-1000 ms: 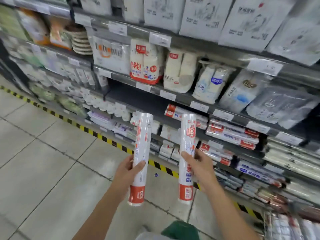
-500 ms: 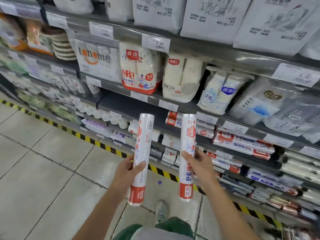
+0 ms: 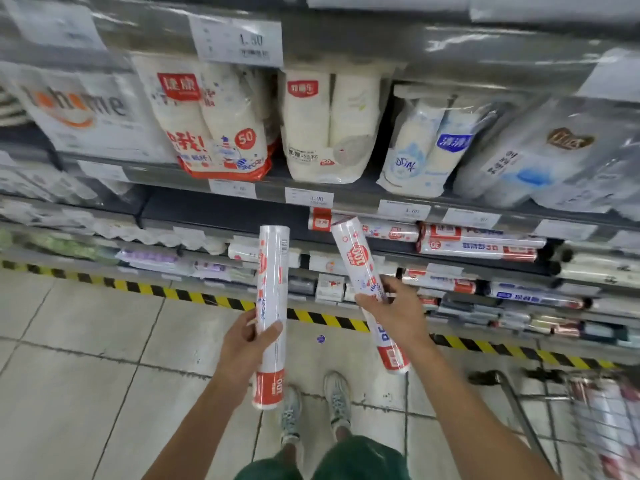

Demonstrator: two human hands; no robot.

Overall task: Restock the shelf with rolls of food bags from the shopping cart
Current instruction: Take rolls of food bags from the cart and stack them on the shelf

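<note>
Gripping one roll apiece, both hands are held out before the dark metal shelf [image 3: 221, 211]. The left hand [image 3: 247, 344] curls round the lower half of an upright white plastic-wrapped roll of food bags with red bands [image 3: 273, 271], its thumb laid across the front; the fingers behind are hidden. The right hand [image 3: 398, 313] closes round the middle of a second white roll with a red round label [image 3: 356, 258], which tilts with its top end leaning left toward the shelf's front edge. That hand covers the roll's middle, so the print there cannot be read. The top end overlaps the red end of the stacked white-and-red rolls [image 3: 481, 242] lying lengthwise on the shelf; whether it touches one of them cannot be told. On the shelf above stand clear plastic packs of white paper cups [image 3: 221, 133], soft with motion blur. At the bottom right corner a wire shopping cart [image 3: 519, 410] is cut off by the frame, and its red-and-white load is too smeared to identify. Below the hands, a pair of pale sneakers [image 3: 337, 400] stands on grey floor tiles [image 3: 86, 341], near a yellow-and-black striped tape line [image 3: 194, 296] along the shelf's foot.
</note>
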